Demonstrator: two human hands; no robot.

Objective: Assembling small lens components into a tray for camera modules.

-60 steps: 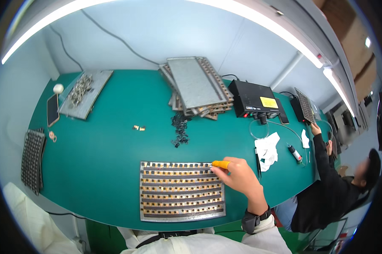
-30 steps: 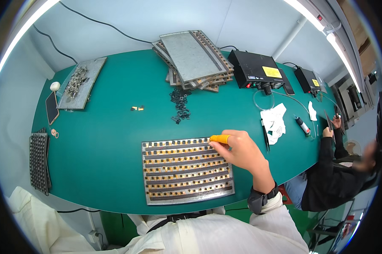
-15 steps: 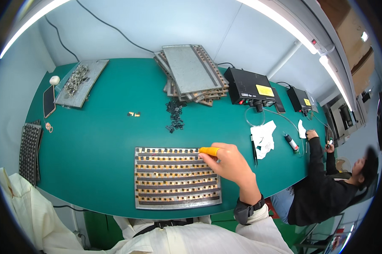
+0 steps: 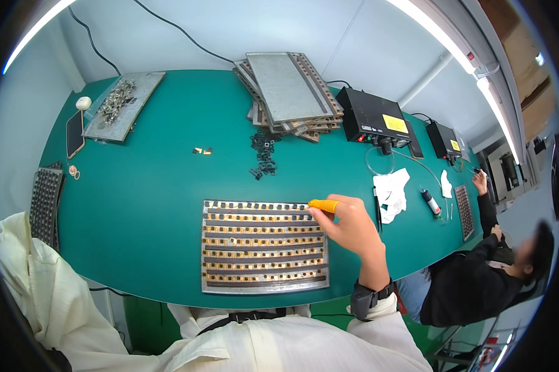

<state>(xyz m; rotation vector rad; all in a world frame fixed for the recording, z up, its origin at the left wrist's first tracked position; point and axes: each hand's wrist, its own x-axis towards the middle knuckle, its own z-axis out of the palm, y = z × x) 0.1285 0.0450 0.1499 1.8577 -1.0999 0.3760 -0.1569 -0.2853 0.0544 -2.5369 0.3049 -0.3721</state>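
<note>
My right hand [image 4: 354, 226] is over the far right corner of a flat metal tray [image 4: 267, 289]. A yellow finger cot [image 4: 323, 205] covers its index finger. Thumb and index fingertip come together at the end of the farthest row; whatever is between them is too small to make out. Rows of small black square parts on gold-coloured pieces fill the tray, with dark strips between the rows. One lighter piece [image 4: 232, 240] sits in a middle row. My left hand is out of view; only the cream left sleeve shows at lower left.
Loose black parts [image 4: 264, 155] lie beyond the tray, before stacked metal trays [image 4: 285, 87]. Rightward are a black control box [image 4: 372, 116], white tissue [image 4: 391, 192], tweezers [image 4: 378, 209] and a dispensing syringe [image 4: 429, 202]. At left, a phone [image 4: 75, 134]. A co-worker [image 4: 471, 285] sits at right.
The view has shifted, so the table appears higher and slightly rightward. My right hand remains at the tray's far right corner. The co-worker's hands have moved, exposing a small tray beside them.
</note>
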